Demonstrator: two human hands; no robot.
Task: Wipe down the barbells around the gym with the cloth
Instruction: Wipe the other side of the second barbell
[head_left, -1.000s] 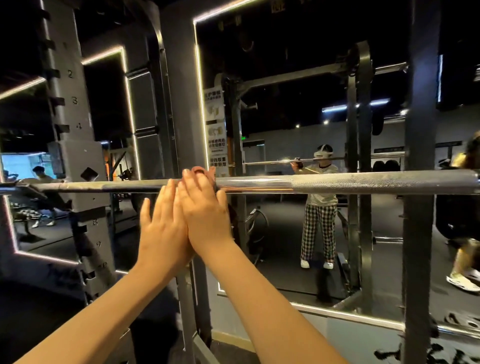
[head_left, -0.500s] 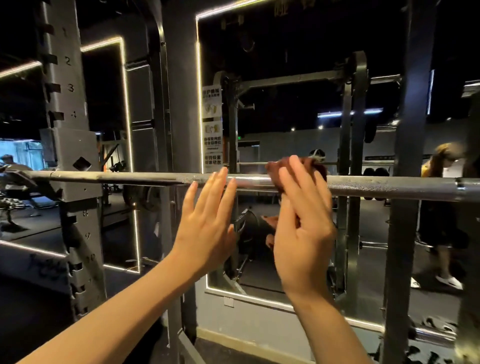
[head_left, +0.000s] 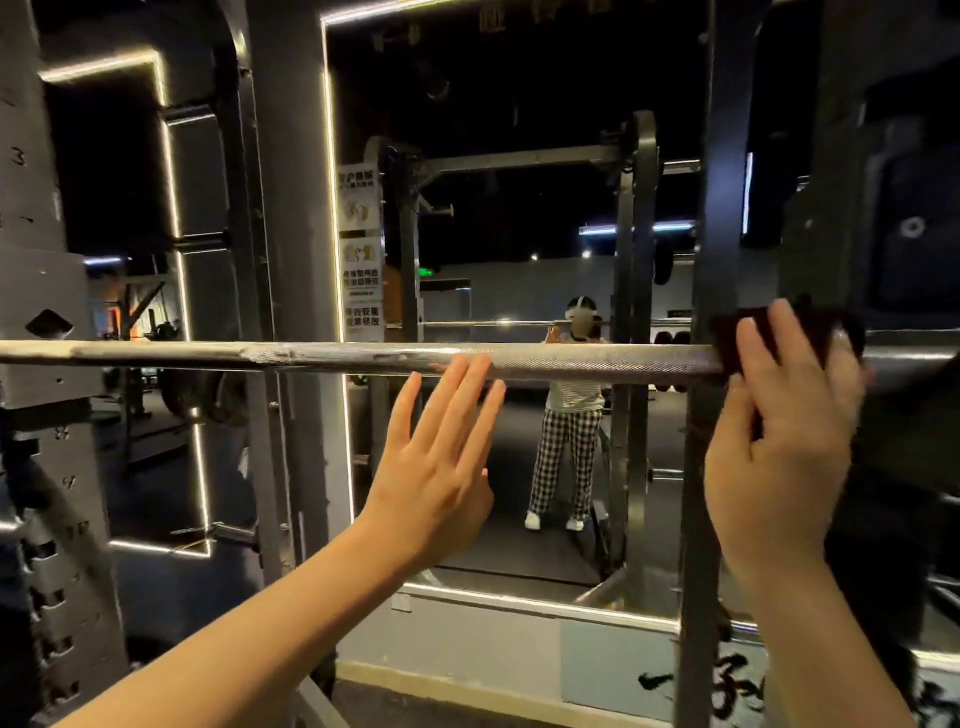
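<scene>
A steel barbell (head_left: 597, 361) lies level across the rack at chest height, its middle knurled. My right hand (head_left: 779, 431) holds a dark red cloth (head_left: 802, 332) wrapped over the bar at the far right, by the right rack post. Its fingers lie over the cloth's front and the thumb sits below the bar. My left hand (head_left: 441, 457) is flat with straight fingers, and its fingertips touch the bar's underside near the middle.
A grey rack upright with numbered holes (head_left: 41, 291) carries the bar's left end. A dark rack post (head_left: 719, 182) stands on the right. Behind the bar a wall mirror (head_left: 519, 249) reflects a person and more racks.
My right hand has slid the cloth to the right along the bar, from beside my left hand to the right post. My left hand stays near the bar's middle.
</scene>
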